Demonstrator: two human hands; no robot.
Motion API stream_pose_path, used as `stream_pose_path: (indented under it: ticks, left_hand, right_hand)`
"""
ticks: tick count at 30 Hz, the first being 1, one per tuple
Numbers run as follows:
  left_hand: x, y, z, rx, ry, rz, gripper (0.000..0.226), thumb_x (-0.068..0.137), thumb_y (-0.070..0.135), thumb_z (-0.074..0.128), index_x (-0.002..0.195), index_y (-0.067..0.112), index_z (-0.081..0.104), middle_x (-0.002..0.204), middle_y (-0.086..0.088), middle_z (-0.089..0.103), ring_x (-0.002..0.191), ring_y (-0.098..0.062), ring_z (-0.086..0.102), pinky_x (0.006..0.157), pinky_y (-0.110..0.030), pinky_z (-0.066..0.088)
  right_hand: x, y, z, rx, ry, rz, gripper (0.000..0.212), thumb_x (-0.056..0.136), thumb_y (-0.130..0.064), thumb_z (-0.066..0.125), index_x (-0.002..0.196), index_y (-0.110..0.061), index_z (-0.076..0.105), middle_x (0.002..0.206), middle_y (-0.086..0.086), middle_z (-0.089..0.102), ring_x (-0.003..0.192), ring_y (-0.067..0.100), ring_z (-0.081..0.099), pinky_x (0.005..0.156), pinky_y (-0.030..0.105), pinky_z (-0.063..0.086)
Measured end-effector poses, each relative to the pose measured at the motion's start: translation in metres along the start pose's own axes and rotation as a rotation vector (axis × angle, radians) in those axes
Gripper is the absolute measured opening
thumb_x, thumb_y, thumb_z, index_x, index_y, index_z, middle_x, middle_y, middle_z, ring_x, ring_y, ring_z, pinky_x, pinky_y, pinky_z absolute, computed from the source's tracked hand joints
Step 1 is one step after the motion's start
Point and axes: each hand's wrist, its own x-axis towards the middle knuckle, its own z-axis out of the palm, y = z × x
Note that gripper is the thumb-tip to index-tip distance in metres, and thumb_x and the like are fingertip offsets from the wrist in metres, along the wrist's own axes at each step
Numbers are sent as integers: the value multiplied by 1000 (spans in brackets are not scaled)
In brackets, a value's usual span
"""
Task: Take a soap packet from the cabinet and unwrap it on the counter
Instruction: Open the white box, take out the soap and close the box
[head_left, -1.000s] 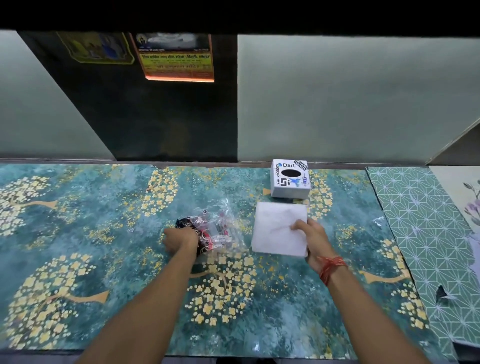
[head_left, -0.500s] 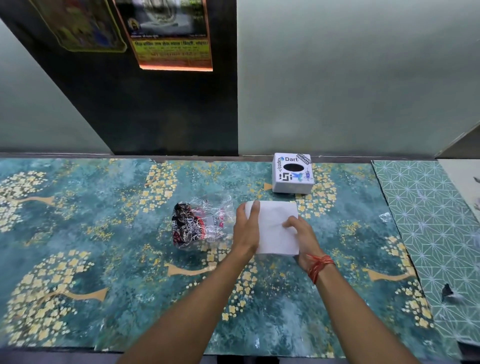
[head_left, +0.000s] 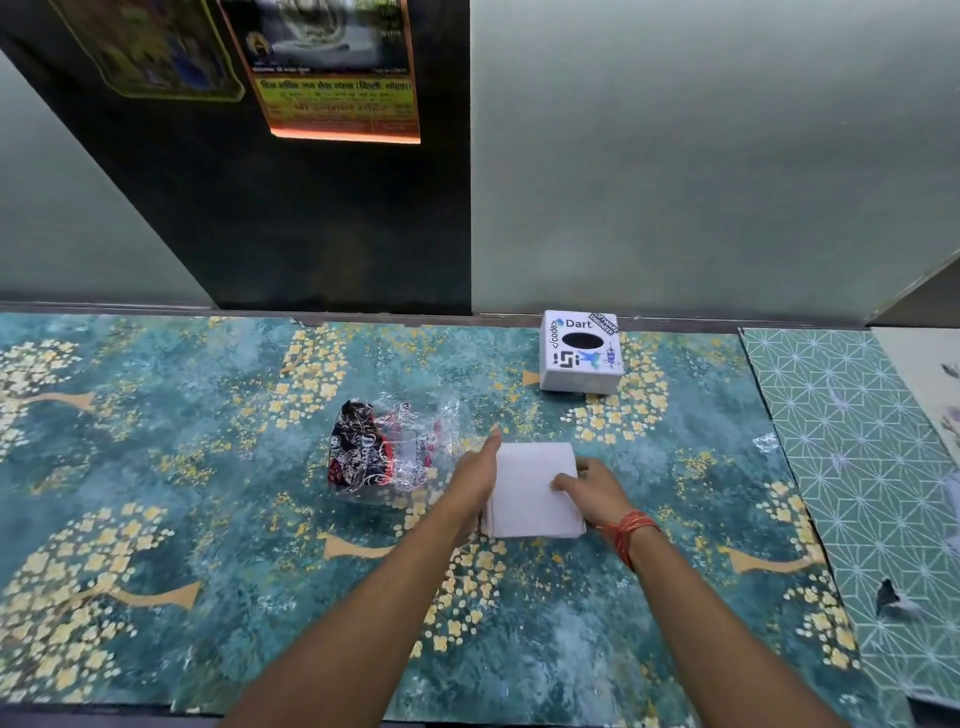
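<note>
My left hand (head_left: 470, 475) flat against left edge of white soap packet (head_left: 535, 491), my right hand (head_left: 592, 488) fingers pinching right edge; packet lies on table (head_left: 208, 519), crumpled plastic wrapper (head_left: 395, 449) just left.

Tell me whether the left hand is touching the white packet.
Touching. The head view shows the left hand pressed along the white packet's left edge, no gap between.

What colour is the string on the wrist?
Orange-red string, wound round the right wrist; the head view shows it.
</note>
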Motion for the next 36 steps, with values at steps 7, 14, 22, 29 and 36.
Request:
stream_pose_path:
  ticks: [7,14,22,29,36]
  left_hand:
    - [-10,67,10,222,74,157,82,95,49,51,156,7,15,163,-12,23,147,-33,28,113,-43,30]
    - [2,89,4,227,103,219,72,92,40,54,146,-2,32,149,-25,42,132,-41,47,101,-46,47]
    - [-30,77,-11,-4,-57,285,75,93,48,58,153,23,22,159,-12,30,138,-32,40,110,-48,41]
    - [-81,66,-13,-135,-288,386,64,83,42,67,138,37,34,133,-3,55,120,-29,57,100,-50,49]
    - [-98,59,-19,-81,-269,347,35,82,46,70,114,38,59,120,-4,61,101,-34,66,83,-50,59]
  right_hand:
    - [25,-71,-32,-490,472,-402,43,82,-29,64,119,-10,52,116,11,61,111,33,55,88,43,51]
    - [74,-97,-53,-1018,316,-351,57,83,-4,54,136,-18,38,144,7,43,143,31,21,108,72,18]
    - [-1,-94,-46,-19,271,-674,36,95,-38,50,114,-11,62,110,15,64,102,35,60,87,49,52]
    - [-86,-86,-37,449,24,-476,28,99,-36,46,91,-15,64,95,18,62,82,28,60,77,64,51]
    - [-102,-73,-35,369,-45,-473,25,97,-38,51,105,-18,64,104,9,67,87,27,63,75,43,53]
